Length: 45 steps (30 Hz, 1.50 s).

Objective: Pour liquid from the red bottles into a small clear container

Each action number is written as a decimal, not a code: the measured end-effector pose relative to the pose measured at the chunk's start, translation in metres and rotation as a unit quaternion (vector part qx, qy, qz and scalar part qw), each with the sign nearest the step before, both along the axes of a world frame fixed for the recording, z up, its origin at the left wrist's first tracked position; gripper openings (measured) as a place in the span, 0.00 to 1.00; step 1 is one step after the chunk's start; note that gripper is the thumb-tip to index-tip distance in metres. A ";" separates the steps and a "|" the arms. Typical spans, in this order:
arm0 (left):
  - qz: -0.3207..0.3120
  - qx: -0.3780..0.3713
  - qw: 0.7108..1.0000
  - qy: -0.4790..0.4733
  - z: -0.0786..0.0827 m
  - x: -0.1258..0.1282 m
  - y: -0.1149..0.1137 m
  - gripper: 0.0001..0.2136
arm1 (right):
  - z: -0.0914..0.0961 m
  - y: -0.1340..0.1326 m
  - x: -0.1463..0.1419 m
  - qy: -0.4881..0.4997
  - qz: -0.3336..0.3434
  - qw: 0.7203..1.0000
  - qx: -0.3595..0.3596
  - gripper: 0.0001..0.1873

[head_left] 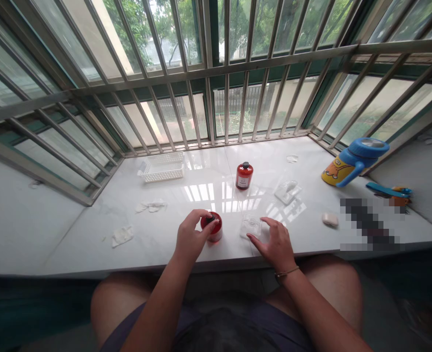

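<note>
With thumb and fingers, my left hand (196, 231) grips the black cap at the top of a small red bottle (215, 234), which stands upright near the front edge of the white marble sill. Just to the right lies a clear plastic tray (250, 227). My right hand (276, 240) is beside that tray, thumb and fingers spread at its right side; whether they touch it I cannot tell. Farther back stands a second red bottle (244, 177) with a black cap and a white label.
A white perforated basket (162, 168) sits at the back left. Crumpled tissues (122, 236) lie on the left. Another clear plastic piece (288, 192), a pinkish bar (329, 220) and a blue-yellow bottle with a handle (355, 161) are on the right. Metal bars (238, 68) line the windows behind.
</note>
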<state>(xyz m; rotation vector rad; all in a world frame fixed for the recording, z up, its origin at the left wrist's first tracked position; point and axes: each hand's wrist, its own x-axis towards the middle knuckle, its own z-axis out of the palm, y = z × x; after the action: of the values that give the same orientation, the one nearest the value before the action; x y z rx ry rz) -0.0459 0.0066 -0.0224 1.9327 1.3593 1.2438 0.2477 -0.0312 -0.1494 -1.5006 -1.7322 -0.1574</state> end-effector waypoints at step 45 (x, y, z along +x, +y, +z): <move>0.086 -0.046 0.991 -0.088 -0.015 0.051 -0.001 0.32 | 0.003 0.000 -0.001 -0.006 0.002 1.000 0.013 0.36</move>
<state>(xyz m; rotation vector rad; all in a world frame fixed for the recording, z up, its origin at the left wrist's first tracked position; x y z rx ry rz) 0.0048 0.0054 -0.0371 1.6291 1.4883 1.3709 0.2463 -0.0307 -0.1461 -1.4810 -1.7359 -0.1869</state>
